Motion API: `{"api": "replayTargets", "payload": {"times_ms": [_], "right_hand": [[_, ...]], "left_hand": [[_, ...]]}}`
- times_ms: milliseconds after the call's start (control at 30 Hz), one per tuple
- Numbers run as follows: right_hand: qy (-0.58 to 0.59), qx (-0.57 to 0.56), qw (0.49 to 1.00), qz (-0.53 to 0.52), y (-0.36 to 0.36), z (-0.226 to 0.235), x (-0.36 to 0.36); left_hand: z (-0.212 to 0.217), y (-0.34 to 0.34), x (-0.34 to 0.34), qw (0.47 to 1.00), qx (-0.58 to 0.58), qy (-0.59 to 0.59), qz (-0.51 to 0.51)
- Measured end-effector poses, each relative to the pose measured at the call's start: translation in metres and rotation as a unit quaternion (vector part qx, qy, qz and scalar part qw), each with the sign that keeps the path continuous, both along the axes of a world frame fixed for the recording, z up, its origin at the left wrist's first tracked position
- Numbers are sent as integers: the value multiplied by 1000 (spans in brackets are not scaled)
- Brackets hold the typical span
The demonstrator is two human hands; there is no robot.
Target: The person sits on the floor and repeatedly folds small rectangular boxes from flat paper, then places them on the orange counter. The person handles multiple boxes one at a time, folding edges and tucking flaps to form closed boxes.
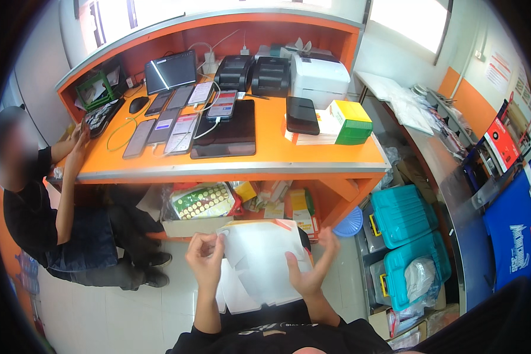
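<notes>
A stack of white sheets (264, 265) rests on my lap, with an orange-and-yellow edge showing along its far side. Several smaller white pieces (237, 293) with cut edges lie at its left. My left hand (206, 252) is at the far left corner of the stack, its thumb and fingers pinched together. A small pale bit shows at those fingertips, too small to name. At the right side of the stack, my right hand (312, 265) is open, fingers apart and raised, with the thumb over the sheets.
Ahead stands an orange desk (336, 154) with several phones (183, 133), a black tablet (242, 133), a laptop (171, 72) and a white printer (320, 76). Teal toolboxes (402, 215) stand at right. A seated co-worker (29, 212) is at left, holding a phone.
</notes>
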State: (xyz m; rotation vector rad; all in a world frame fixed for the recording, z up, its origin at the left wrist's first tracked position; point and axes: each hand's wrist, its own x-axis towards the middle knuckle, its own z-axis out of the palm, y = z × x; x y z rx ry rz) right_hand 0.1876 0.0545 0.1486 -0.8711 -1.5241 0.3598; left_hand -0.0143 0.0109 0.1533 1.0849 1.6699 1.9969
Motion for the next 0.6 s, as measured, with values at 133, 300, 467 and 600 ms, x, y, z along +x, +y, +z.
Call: {"api": "replayTargets", "payload": {"times_ms": [133, 300, 467, 600], "right_hand": [[-90, -134, 977, 137, 10, -8, 0], [-192, -342, 906, 156, 10, -32, -3], [-172, -180, 961, 124, 4, -59, -12], [-175, -120, 963, 166, 0, -68, -13]], "left_hand": [[-19, 4, -13, 994, -92, -20, -53], [-44, 11, 1, 957, -160, 218, 106], [-60, 15, 25, 980, -182, 2, -86], [-67, 32, 31, 937, -163, -249, -184]]}}
